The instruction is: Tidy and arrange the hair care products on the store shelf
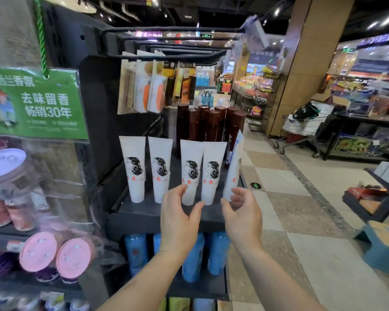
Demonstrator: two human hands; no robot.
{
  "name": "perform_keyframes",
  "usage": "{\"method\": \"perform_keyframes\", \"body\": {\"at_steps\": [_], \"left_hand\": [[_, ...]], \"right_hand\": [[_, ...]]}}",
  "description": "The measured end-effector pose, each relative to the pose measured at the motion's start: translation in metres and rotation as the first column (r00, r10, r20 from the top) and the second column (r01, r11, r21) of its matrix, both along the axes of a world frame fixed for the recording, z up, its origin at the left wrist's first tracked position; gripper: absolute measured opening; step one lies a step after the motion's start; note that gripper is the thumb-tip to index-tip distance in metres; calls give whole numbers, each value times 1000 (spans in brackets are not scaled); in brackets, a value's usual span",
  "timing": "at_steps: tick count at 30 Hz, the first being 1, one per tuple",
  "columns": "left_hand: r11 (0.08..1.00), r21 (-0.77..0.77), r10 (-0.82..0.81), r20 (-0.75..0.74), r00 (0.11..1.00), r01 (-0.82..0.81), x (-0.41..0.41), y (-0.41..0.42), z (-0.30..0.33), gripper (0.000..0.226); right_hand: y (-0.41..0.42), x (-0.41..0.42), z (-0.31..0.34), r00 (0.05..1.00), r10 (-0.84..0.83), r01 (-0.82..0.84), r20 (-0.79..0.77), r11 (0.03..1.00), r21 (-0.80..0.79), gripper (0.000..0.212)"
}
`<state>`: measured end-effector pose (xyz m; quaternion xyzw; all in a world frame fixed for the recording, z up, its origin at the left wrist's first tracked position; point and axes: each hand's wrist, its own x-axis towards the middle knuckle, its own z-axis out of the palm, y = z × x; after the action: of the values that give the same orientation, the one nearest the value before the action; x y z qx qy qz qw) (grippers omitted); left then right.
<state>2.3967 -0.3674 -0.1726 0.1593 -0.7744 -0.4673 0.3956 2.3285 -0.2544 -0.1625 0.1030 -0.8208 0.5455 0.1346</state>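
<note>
Both hands poised before the white tubes [184,169] at 12 o'clock on the black shelf [144,212]: left hand [179,217] spread wide, empty; right hand [243,215] loosely curled, touching tilted rightmost tube [234,167] at 1 o'clock. Likely risk: toppling off the edge if nudged.

Two bare forearms enter from bottom edge, each ending in bare hand: left hand [180,221], right hand [243,215]. No sleeve visible on either arm up to frame edge. No glove, ring, watch or bracelet visible on wrists or fingers. Fingernails short, unpainted where they show. Rest of body out of view.
</note>
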Motion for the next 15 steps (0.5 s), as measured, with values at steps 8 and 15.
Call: {"method": "perform_keyframes", "body": {"at_steps": [8,15], "left_hand": [[972,51,226,77,971,-231,-35,61,3,51],[894,-9,439,221,871,-448,-55,86,6,31]], "right_hand": [[37,-58,8,977,209,-214,47,956,202,41],[34,-80,11,950,303,-311,80,884,348,54]]}}
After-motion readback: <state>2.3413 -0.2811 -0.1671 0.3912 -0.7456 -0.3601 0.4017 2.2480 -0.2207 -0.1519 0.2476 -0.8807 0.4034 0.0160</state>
